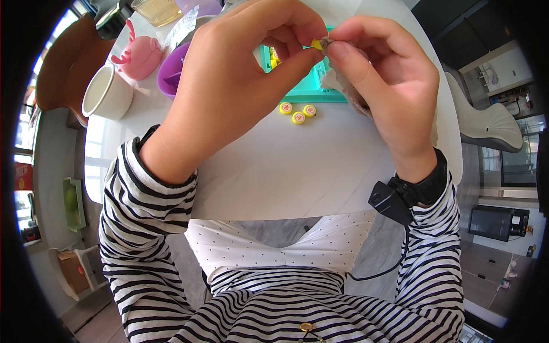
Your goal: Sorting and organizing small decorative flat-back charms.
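Between thumb and forefinger my left hand (231, 81) pinches a small yellow game piece (317, 44). My right hand (386, 68) holds a greyish-brown cloth (349, 88), a corner of it pressed against the piece. Behind both hands lies a teal plastic case (304, 91), partly hidden, with several yellow pieces (274, 63) in its left part. Three round yellow pieces with red characters, one of them a near piece (298, 118), rest on the white table just in front of the case.
Left of the case stand a purple divided bowl (166, 77), a pink lidded container with antlers (139, 58) and a white cup (107, 93). A clear container (158, 10) is at the back. The marble-patterned table (274, 171) has a rounded edge; chairs stand at both sides.
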`<state>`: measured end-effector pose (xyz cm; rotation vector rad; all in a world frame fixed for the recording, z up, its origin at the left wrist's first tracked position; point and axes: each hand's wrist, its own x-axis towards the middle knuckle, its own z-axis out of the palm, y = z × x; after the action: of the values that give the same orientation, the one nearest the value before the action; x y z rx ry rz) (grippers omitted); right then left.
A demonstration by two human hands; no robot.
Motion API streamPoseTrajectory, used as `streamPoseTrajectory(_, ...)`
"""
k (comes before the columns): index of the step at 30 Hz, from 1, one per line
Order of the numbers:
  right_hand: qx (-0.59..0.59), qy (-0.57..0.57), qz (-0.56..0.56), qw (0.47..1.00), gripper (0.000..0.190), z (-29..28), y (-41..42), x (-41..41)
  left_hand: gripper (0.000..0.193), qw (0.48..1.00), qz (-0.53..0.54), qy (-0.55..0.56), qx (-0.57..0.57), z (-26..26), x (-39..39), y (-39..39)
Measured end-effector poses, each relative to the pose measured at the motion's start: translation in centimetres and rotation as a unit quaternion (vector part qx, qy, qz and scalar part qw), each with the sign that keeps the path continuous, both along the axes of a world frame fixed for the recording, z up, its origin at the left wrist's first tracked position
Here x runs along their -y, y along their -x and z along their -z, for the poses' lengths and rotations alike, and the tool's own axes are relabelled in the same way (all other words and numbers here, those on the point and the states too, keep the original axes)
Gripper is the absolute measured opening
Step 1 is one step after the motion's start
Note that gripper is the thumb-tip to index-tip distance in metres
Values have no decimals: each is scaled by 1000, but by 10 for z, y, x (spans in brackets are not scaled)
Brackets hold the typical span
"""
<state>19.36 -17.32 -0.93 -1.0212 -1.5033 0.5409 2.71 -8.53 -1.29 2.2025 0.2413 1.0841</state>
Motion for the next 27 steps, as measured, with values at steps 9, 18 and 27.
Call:
streamPoseTrajectory(9,-4,-21,-5,1000,19,2,1,-4,24,999,1,-2,35,-1,0,0)
streamPoseTrajectory(18,-58,48,-29,997,23,-1,5,-4,22,994,-29,-96,34,0,3,-1)
streamPoseTrajectory(27,-41,109,-94,989,25,-3,-2,-4,23,996,-9,-90,29,-2,2,3)
